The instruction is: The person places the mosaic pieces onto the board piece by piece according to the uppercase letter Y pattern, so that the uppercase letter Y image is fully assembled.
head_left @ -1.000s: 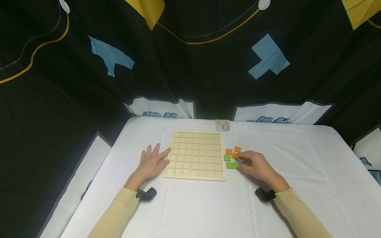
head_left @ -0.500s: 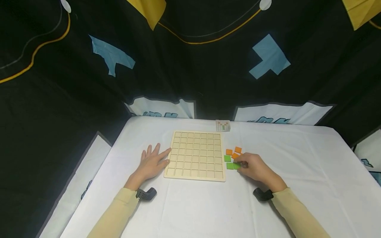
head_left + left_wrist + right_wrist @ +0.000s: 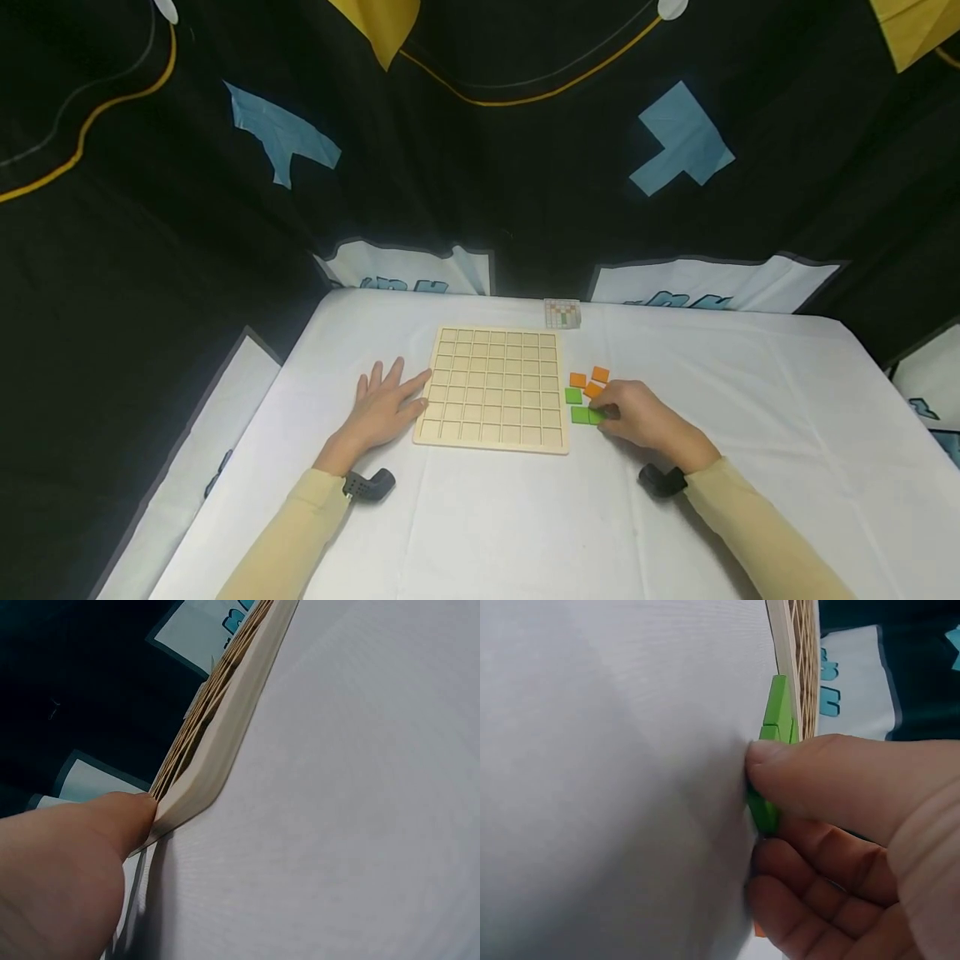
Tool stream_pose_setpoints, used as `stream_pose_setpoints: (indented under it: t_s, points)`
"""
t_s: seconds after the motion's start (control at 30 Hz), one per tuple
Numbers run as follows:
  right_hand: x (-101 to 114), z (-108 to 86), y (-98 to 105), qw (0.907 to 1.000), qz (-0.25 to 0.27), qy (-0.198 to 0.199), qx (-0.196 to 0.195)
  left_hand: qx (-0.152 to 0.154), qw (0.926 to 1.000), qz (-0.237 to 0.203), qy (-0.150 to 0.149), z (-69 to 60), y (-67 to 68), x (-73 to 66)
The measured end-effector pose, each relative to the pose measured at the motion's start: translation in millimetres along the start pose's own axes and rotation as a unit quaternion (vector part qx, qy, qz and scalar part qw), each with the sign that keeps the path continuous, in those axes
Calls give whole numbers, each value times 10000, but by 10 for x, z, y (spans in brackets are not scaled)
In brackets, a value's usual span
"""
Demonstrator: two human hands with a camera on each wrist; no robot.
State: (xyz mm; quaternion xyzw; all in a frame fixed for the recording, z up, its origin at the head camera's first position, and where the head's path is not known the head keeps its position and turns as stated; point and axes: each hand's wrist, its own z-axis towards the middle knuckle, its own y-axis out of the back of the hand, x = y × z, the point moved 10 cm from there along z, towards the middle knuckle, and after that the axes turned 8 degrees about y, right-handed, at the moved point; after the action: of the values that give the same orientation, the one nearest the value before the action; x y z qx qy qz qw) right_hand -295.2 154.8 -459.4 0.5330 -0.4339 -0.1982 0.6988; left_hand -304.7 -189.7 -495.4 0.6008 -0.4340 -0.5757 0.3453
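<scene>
A pale wooden grid board (image 3: 491, 387) lies on the white table, its cells showing bare wood. My left hand (image 3: 378, 415) lies spread at the board's left edge; in the left wrist view its thumb (image 3: 124, 817) touches the rim. To the right of the board, my right hand (image 3: 645, 417) pinches a green square tile (image 3: 763, 814) between thumb and curled fingers. That tile still lies beside another green tile (image 3: 580, 415). A third green tile (image 3: 573, 396) sits just above them, and three orange tiles (image 3: 577, 380) lie farther back, one close to the fingertips.
A small card with a coloured grid pattern (image 3: 562, 314) lies behind the board, near the table's far edge. The white tablecloth (image 3: 510, 525) spreads around the hands. A dark patterned curtain (image 3: 480, 183) hangs behind the table.
My right hand's index finger has come down from beside an orange tile to the green tile, narrowing toward the thumb. The left hand and the board have kept their places.
</scene>
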Motion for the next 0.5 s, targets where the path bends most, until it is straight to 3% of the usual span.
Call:
stream_pose_setpoints:
  t_s: [0.27, 0.5]
  points:
    - [90, 51, 47, 9988, -91, 427, 203, -29, 10000, -68, -39, -7, 25, -9]
    - [56, 36, 29, 9994, -34, 273, 224, -18, 9999, -99, -50, -16, 25, -21]
